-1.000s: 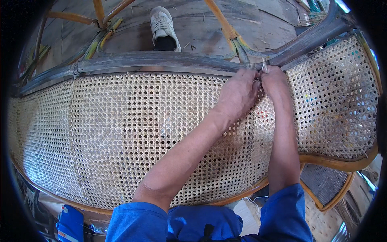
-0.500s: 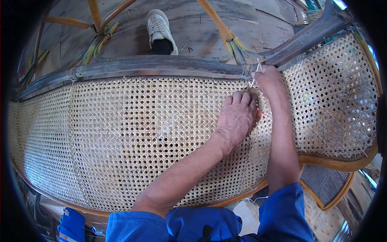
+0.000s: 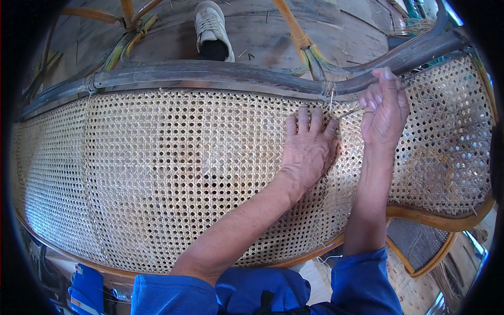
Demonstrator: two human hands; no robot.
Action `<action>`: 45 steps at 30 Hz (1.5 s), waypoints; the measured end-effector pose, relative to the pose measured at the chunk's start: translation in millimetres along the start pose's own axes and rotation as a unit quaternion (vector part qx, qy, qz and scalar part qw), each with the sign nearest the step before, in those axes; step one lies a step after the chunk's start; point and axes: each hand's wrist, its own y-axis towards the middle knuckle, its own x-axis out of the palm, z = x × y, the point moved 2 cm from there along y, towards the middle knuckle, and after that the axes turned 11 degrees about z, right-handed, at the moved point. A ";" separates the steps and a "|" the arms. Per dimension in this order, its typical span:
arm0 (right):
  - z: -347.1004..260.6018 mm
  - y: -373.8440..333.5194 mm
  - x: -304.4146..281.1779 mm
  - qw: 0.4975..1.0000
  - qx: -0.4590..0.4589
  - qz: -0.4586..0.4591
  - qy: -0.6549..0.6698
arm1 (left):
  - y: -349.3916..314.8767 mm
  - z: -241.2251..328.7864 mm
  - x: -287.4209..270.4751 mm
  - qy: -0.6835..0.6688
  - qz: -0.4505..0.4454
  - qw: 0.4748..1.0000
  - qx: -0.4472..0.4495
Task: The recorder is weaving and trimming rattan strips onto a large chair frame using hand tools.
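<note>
A large panel of woven cane webbing on a curved rattan frame lies in front of me. My left hand rests flat on the webbing near its far edge, fingers stretched out and slightly apart. Just to its right, my right hand is closed in a raised fist around a thin pointed awl. The awl's tip slants down to the webbing beside my left fingertips; its handle is hidden in the fist. A pale cane strip stands up at the panel's far edge, close to the dark frame pole.
A dark bent rattan pole runs along the far edge, with bound rattan legs beyond it. A shoe is on the plank floor. A smaller cane panel sits at lower right, and a blue object at lower left.
My right hand has moved right and toward me, off the pale cane strip at the frame, and the awl now shows in it. My left hand stays nearly in place.
</note>
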 end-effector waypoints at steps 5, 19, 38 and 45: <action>-4.0 -9.0 -1.9 0.999 0.001 0.002 0.043 | -1.2 -2.0 0.1 0.000 0.008 1.000 0.003; 9.7 -9.0 23.0 0.998 -0.026 -0.047 -0.044 | -1.5 -2.6 -0.3 -0.006 -0.004 1.000 0.000; 22.5 -16.1 18.4 0.978 -0.006 -0.171 -0.119 | 0.9 -0.6 -5.1 -0.017 -0.069 0.997 -0.008; 21.0 4.9 6.1 0.968 -0.046 -0.165 -0.184 | 1.5 1.1 -1.2 0.013 -0.093 0.996 0.003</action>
